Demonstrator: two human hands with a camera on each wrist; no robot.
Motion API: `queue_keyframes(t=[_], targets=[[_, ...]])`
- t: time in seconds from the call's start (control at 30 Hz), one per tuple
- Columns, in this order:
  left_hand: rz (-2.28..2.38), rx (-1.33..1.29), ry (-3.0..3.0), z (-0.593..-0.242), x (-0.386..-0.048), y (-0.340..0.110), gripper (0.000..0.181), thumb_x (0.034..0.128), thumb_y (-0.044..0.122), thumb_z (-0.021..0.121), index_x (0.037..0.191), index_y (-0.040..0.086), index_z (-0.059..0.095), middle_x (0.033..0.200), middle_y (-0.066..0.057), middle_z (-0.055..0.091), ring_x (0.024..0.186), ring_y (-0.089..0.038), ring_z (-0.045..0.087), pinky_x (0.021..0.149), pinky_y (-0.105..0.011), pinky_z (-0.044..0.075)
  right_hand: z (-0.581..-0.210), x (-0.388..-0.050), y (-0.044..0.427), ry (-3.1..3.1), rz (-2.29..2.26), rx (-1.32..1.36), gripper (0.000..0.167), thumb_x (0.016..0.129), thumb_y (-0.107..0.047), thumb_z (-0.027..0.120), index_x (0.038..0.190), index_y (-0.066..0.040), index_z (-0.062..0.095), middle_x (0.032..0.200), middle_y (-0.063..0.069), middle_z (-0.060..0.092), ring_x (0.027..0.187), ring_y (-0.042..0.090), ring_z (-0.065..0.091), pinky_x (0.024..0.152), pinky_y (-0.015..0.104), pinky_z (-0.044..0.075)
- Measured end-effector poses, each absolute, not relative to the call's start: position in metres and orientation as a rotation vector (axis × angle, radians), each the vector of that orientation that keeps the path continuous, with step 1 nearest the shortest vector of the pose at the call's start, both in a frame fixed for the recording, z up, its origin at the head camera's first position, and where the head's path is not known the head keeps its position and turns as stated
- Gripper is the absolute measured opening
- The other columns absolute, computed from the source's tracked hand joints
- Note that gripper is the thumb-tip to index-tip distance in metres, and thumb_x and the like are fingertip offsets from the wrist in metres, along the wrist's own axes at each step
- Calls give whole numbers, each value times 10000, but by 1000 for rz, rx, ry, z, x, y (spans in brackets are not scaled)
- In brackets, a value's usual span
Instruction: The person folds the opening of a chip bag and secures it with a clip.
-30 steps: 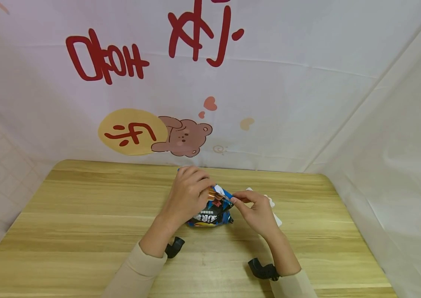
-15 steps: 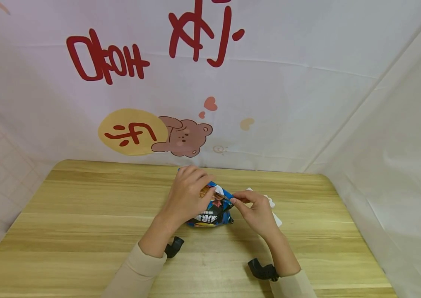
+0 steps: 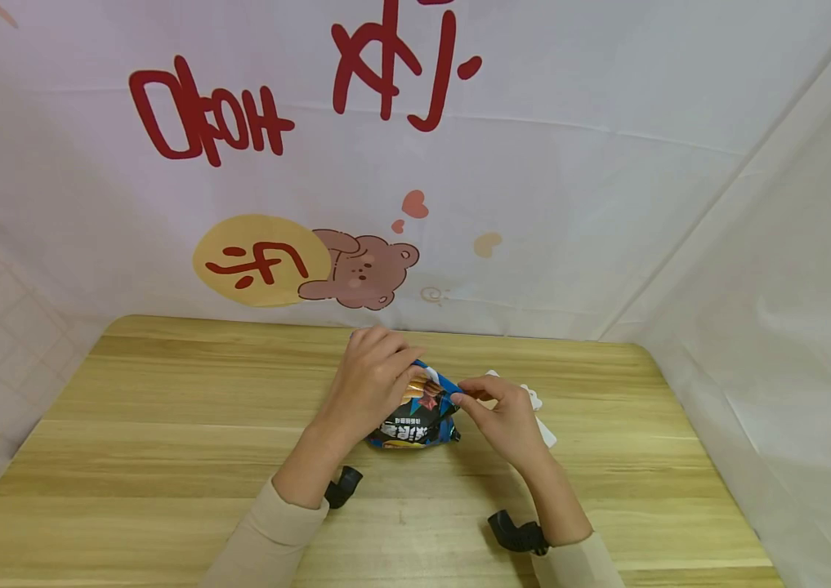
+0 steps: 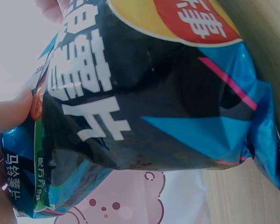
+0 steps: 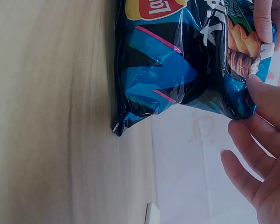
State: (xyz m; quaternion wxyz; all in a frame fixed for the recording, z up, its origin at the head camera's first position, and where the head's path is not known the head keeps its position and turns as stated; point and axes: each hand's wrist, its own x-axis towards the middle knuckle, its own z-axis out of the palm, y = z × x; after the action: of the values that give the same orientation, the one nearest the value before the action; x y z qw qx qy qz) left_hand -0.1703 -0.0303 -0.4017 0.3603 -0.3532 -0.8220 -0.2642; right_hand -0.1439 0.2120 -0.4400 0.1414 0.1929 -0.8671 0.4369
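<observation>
A blue and black potato chip bag (image 3: 411, 429) stands on the table in the head view, its upper edge slanting between both hands. My left hand (image 3: 371, 376) pinches that edge from the left; the thumb presses on the bag's front in the left wrist view, where the bag (image 4: 177, 102) fills the picture. At the edge's right corner my right hand (image 3: 507, 416) pinches the film between thumb and index finger. The right wrist view shows its other fingers loosely bent, apart from the bag (image 5: 163, 65). No opening in the bag can be seen.
Behind my right hand a flat white object (image 3: 547, 433) lies on the wooden table (image 3: 202, 425), partly hidden. Black curved wrist pieces (image 3: 344, 487) show beside both forearms. A white printed cloth (image 3: 569, 204) hangs behind the table's far edge.
The left thumb has shifted on the bag's front, and the upper edge looks straighter, showing more of the printed chips. The right hand stays nearly in place, pinching the corner.
</observation>
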Motion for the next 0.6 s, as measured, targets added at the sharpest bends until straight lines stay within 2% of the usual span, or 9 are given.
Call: queue_keyframes(t=[0.23,0.5,0.6], targets=[[-665,-928,-2120,-402,-170,-31,248,822,175,898,1030,68,819,887,-14,716,892,-238,617,848,-423,493,-440,-144,211,-2478,1217,569,106,878,-25,830,946,-100,797,882,-58,755,817,131,699,727,307,583],[-600,-936,-2143,-400,-168,-32,281,841,155,881,1096,59,810,884,-24,715,896,-240,598,862,-419,486,-439,-143,211,-2490,1198,578,75,884,31,799,927,-27,781,870,69,759,788,160,706,664,318,558],[-605,-933,-2156,-399,-168,-32,269,861,167,862,1096,52,799,912,-35,732,905,-245,604,858,-412,483,-438,-142,212,-2503,1196,580,49,895,12,793,934,-13,776,872,68,755,786,160,702,662,313,546]])
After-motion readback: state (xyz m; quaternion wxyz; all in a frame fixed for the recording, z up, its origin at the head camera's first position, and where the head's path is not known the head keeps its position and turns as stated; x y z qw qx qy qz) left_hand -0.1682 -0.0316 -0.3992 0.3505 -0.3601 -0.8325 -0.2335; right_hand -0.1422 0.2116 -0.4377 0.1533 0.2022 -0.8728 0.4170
